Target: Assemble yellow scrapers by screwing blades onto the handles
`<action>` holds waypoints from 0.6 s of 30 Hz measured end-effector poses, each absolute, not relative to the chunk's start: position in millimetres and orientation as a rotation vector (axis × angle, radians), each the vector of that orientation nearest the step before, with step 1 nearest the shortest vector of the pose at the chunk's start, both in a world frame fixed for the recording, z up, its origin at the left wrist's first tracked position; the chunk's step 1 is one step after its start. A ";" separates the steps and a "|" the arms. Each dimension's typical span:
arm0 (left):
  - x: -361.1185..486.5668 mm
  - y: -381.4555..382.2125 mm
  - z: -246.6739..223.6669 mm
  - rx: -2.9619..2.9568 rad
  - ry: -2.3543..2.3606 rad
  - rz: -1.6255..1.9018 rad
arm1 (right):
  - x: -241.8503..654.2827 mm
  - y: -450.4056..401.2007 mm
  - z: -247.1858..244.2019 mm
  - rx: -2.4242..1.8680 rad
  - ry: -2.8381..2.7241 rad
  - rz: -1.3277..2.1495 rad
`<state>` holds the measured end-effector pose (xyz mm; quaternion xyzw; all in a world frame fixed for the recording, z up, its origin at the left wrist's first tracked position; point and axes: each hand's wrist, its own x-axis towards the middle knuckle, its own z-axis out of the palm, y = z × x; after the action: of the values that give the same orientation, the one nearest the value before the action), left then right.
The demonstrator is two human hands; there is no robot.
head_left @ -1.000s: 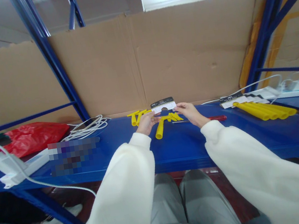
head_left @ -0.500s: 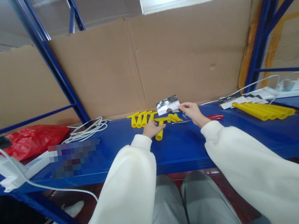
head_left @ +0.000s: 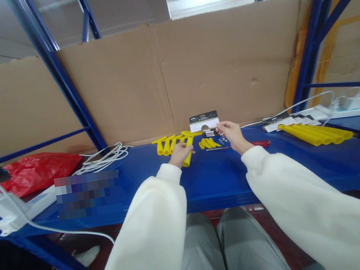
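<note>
My left hand (head_left: 179, 154) is closed on a yellow T-shaped piece (head_left: 188, 154), whose tube points toward me. My right hand (head_left: 232, 134) pinches the lower right part of a black and white card (head_left: 204, 121); silvery thin pieces show beside its fingertips. To the left of my left hand lie several similar yellow T-shaped pieces (head_left: 160, 148). Small yellow pieces (head_left: 208, 143) rest on the blue shelf (head_left: 219, 169) between my hands. Beyond my right wrist, a red-handled tool (head_left: 261, 143) lies with its thin shaft pointing left.
Several yellow tubes (head_left: 315, 133) and cards (head_left: 278, 122) lie at the right. White cables (head_left: 110, 156), a red plastic bag (head_left: 43, 170) and a white power strip (head_left: 26, 214) are at the left. A cardboard panel (head_left: 223, 65) stands behind.
The yellow piece in my left hand has turned and risen slightly toward the card. The card has tilted to face me, showing its black top, with silvery pieces now visible under it.
</note>
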<state>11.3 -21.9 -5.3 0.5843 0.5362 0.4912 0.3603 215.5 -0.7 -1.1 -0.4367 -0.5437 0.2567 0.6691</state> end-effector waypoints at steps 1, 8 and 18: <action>11.1 -21.6 -3.7 1.459 1.359 1.294 | 215.5 -0.6 -1.0 -0.986 -1.217 0.589; 4.7 -12.3 2.6 1.026 1.279 1.554 | 213.6 -3.5 -0.7 -0.988 -1.190 0.651; -2.7 -7.7 14.3 0.421 0.881 1.729 | 207.7 -12.7 4.9 -0.975 -1.204 0.729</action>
<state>-2.7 -7.7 14.3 0.1774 0.3715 0.7292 0.5466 207.7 -12.7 4.9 -0.4302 -0.5312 0.3217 0.6552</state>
